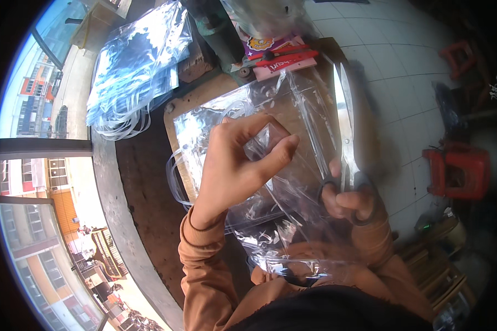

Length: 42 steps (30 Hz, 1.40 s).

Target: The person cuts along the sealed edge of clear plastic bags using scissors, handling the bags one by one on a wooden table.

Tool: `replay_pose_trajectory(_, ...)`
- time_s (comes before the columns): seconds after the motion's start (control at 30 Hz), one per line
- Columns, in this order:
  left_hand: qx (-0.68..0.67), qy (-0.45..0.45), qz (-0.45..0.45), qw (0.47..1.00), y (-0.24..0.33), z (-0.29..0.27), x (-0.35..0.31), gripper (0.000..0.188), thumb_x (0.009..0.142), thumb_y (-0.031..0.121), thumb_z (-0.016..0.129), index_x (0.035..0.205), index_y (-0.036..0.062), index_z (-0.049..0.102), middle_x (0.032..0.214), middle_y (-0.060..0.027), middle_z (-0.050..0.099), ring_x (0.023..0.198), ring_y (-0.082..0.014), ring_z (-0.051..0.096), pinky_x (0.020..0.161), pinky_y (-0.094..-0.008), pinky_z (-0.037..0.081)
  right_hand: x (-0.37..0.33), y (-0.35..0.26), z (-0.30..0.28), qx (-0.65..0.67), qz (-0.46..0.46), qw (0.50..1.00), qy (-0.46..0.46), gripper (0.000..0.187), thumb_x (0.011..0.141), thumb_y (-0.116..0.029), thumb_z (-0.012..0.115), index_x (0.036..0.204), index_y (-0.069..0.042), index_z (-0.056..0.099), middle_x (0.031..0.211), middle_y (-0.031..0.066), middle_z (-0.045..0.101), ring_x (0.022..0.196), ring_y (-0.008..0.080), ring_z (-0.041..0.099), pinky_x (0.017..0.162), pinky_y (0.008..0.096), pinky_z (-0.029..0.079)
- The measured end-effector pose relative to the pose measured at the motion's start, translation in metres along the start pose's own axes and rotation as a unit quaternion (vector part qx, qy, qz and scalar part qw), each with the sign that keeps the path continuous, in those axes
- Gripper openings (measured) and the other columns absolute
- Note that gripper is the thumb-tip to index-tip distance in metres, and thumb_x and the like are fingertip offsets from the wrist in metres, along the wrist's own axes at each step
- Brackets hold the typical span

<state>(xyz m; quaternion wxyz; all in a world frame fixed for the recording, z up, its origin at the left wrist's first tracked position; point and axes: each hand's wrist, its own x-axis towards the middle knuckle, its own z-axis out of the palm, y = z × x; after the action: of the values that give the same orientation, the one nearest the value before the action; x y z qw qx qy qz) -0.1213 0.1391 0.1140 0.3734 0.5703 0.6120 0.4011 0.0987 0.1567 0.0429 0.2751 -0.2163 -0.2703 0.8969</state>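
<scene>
Over on the bench (212, 89), a clear bag (204, 129) lies spread out, glossy and creased, its loose film hanging past the near edge toward the person's lap. The left hand (248, 154) is right above it and hides its middle: thumb and forefinger curl into a ring, tips almost meeting, and I can't tell whether they pinch any film. At the bench's right edge, the right hand (348, 198) has its fingers wrapped through the handles of the scissors (345, 127), which point away from the person, blades slightly parted.

Left of the bench's far end sits a pile of bags (141, 66), pale handles trailing over. A dark green post (211, 25) rises at the far edge, between that pile and a box (279, 68). A red-handled tool (292, 56) lies across the box, which bears pale lettering on pink and a round orange badge on purple. Two red stools (459, 171) stand on the tiled floor (395, 94), well right of the bench.
</scene>
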Motion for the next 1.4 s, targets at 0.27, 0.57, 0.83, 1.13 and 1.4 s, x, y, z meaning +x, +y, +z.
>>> replay_pose_trajectory(0.27,0.225,0.608,0.134,0.750,0.023,-0.102,-0.083,0.019,0.086,0.013,0.061,0.091,-0.0054,0.065,0.080,-0.0080,0.061,0.074,-0.0138,0.056,0.069,-0.0248,0.046,-0.003,-0.007,-0.018,-0.130,-0.140,0.971,0.144,0.032,0.086,-0.017,0.063,0.108,-0.002,0.046,0.074,0.0086,0.057,0.063,0.0127,0.052,0.057,0.0253,0.043)
replay_pose_trajectory(0.57,0.503,0.459,0.155,0.716,0.047,0.032,-0.129,0.023,0.089,0.021,0.059,0.081,-0.0012,0.060,0.067,-0.0088,0.052,0.062,-0.0210,0.053,0.055,-0.0308,0.041,-0.014,0.006,-0.028,-0.200,-0.050,0.969,0.135,0.026,0.085,-0.016,0.063,0.104,-0.004,0.050,0.075,0.0004,0.048,0.066,0.0075,0.049,0.063,0.0229,0.044)
replay_pose_trajectory(0.83,0.204,0.173,-0.038,0.963,-0.085,0.166,-0.114,0.038,0.070,0.000,0.073,0.103,0.0022,0.052,0.088,-0.0112,0.050,0.072,-0.0244,0.057,0.058,-0.0315,0.049,-0.055,0.047,-0.057,-0.198,0.123,0.971,0.055,0.030,0.080,-0.010,0.068,0.101,-0.007,0.048,0.080,-0.0017,0.043,0.075,0.0053,0.040,0.068,0.0201,0.035)
replay_pose_trajectory(1.13,0.170,0.150,0.052,0.973,-0.085,0.150,-0.116,0.043,0.064,0.000,0.077,0.103,0.0016,0.058,0.093,-0.0107,0.056,0.072,-0.0202,0.060,0.059,-0.0283,0.050,-0.086,0.045,-0.069,-0.151,0.204,0.966,0.042,0.034,0.077,-0.012,0.071,0.101,-0.007,0.047,0.081,-0.0017,0.042,0.075,0.0048,0.040,0.069,0.0191,0.035)
replay_pose_trajectory(1.4,0.172,0.165,0.113,0.965,-0.081,0.152,-0.112,0.038,0.063,-0.001,0.077,0.098,0.0033,0.064,0.097,-0.0099,0.061,0.075,-0.0207,0.063,0.059,-0.0278,0.052,-0.084,0.053,-0.048,-0.066,0.211,0.974,0.057,0.042,0.080,-0.027,0.072,0.105,-0.007,0.044,0.082,-0.0024,0.043,0.066,0.0011,0.039,0.054,0.0139,0.032)
